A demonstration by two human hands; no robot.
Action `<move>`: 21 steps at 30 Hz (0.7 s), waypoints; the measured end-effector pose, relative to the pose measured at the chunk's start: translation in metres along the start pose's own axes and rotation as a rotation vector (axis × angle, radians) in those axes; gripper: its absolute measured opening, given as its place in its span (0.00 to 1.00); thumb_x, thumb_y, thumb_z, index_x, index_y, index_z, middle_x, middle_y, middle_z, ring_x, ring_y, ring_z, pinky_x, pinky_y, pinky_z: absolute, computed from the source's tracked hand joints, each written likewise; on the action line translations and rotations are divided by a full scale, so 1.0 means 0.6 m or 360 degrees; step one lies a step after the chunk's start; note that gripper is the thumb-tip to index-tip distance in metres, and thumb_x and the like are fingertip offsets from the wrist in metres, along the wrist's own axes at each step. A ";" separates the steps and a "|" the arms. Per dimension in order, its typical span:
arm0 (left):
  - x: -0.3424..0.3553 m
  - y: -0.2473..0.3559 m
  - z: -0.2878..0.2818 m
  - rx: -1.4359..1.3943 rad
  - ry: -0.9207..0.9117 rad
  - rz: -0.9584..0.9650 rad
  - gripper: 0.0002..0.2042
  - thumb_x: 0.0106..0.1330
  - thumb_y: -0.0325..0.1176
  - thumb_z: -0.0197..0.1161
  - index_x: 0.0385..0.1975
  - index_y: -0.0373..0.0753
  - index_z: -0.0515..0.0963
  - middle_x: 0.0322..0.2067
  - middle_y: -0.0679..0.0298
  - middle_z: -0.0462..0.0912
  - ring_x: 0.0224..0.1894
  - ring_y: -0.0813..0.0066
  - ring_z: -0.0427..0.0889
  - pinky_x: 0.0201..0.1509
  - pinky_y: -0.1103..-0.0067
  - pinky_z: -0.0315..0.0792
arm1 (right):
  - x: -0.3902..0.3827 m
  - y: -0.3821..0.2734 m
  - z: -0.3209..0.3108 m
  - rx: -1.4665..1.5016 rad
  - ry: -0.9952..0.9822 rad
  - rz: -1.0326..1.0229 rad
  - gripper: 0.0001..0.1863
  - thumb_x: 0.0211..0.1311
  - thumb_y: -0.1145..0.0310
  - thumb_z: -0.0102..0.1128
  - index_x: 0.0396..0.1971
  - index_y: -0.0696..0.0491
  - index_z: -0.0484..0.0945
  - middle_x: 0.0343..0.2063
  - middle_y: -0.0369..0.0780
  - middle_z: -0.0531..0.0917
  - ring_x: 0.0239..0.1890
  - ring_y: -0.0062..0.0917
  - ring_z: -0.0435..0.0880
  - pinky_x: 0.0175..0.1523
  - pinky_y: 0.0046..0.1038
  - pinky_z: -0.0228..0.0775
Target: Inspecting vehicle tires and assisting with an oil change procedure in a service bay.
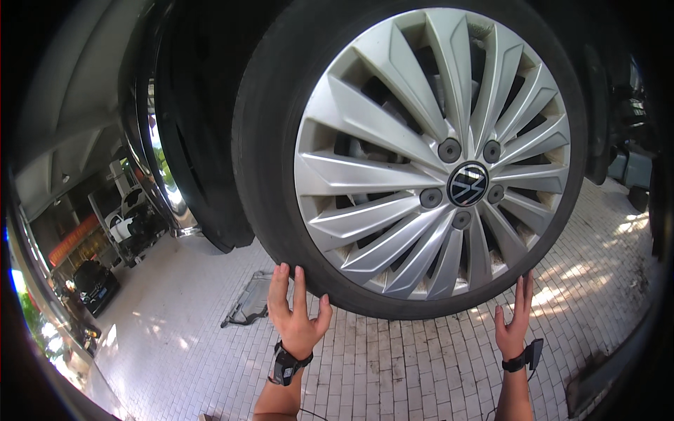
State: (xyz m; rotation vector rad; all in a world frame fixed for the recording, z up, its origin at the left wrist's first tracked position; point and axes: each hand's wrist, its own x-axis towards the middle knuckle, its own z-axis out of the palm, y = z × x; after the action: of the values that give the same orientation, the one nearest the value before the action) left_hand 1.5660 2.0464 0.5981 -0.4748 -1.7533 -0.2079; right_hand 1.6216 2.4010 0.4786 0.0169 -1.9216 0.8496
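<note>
Nearby, tyre (270, 161) above hands (298, 330) (515, 328), grey panel (250, 298) on paving (421, 372), cars (98, 286) beyond

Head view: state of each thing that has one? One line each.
Wheel: upright, raised clear of the paving
Tire: fitted on the wheel; pressure can't be told
Center cap: in place
Wheel bolts: five, in place; tightness can't be told
Left hand: open, fingertips at tire's lower left
Right hand: open, fingertips at tire's lower right
Wrist devices: strapped on
Grey panel: lying on paving
</note>
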 end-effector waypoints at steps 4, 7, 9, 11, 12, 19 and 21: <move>0.003 -0.001 0.005 0.0038 0.0005 0.0036 0.26 0.46 0.33 0.60 0.48 0.32 0.69 0.52 0.51 0.65 0.53 0.53 0.66 0.51 0.67 0.64 | 0.002 0.005 -0.013 -0.0025 -0.0050 0.0046 0.35 0.45 0.79 0.48 0.59 0.54 0.56 0.62 0.48 0.49 0.64 0.42 0.47 0.64 0.37 0.43; 0.017 -0.006 -0.009 -0.0004 0.0085 0.0043 0.26 0.46 0.33 0.60 0.48 0.32 0.69 0.48 0.52 0.67 0.50 0.55 0.67 0.51 0.67 0.64 | 0.000 0.009 -0.016 -0.0059 -0.0061 0.0012 0.35 0.44 0.80 0.50 0.59 0.54 0.56 0.61 0.48 0.50 0.63 0.43 0.49 0.63 0.37 0.44; 0.043 -0.011 -0.015 0.0007 0.0207 0.0057 0.26 0.46 0.32 0.60 0.49 0.31 0.68 0.47 0.53 0.67 0.48 0.56 0.68 0.50 0.68 0.64 | 0.000 0.016 -0.016 -0.0076 -0.0068 -0.0013 0.36 0.44 0.80 0.50 0.59 0.53 0.56 0.61 0.48 0.50 0.63 0.43 0.49 0.63 0.38 0.44; 0.085 -0.016 -0.026 0.0027 0.0325 0.0062 0.27 0.46 0.32 0.60 0.49 0.31 0.68 0.45 0.53 0.68 0.47 0.57 0.68 0.50 0.68 0.64 | 0.001 0.020 -0.011 -0.0125 -0.0092 -0.0023 0.36 0.44 0.80 0.50 0.59 0.53 0.56 0.61 0.48 0.50 0.63 0.43 0.49 0.63 0.39 0.44; 0.116 -0.015 -0.036 0.0053 0.0281 0.0146 0.28 0.46 0.30 0.59 0.51 0.32 0.65 0.45 0.53 0.67 0.48 0.57 0.67 0.51 0.70 0.63 | 0.000 0.022 -0.010 -0.0114 -0.0106 -0.0026 0.36 0.44 0.80 0.50 0.59 0.53 0.56 0.61 0.48 0.50 0.63 0.43 0.49 0.63 0.39 0.44; 0.267 -0.007 -0.042 0.0151 0.0420 0.0388 0.23 0.48 0.30 0.61 0.48 0.36 0.71 0.38 0.56 0.71 0.38 0.64 0.71 0.40 0.76 0.68 | -0.006 0.029 -0.008 -0.0135 -0.0077 0.0006 0.36 0.45 0.81 0.47 0.59 0.51 0.55 0.62 0.46 0.50 0.64 0.41 0.48 0.63 0.38 0.46; 0.274 -0.012 -0.032 0.0146 0.0505 0.0351 0.20 0.49 0.29 0.61 0.45 0.37 0.74 0.34 0.57 0.73 0.34 0.67 0.72 0.36 0.77 0.69 | -0.007 0.029 -0.008 -0.0164 -0.0071 0.0006 0.35 0.45 0.81 0.47 0.59 0.51 0.56 0.62 0.46 0.50 0.64 0.41 0.47 0.63 0.39 0.45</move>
State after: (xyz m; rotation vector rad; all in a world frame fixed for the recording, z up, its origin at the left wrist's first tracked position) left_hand 1.5523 2.0656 0.7620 -0.5333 -1.3834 -0.0420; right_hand 1.6210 2.4153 0.4668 -0.0298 -2.0059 0.7575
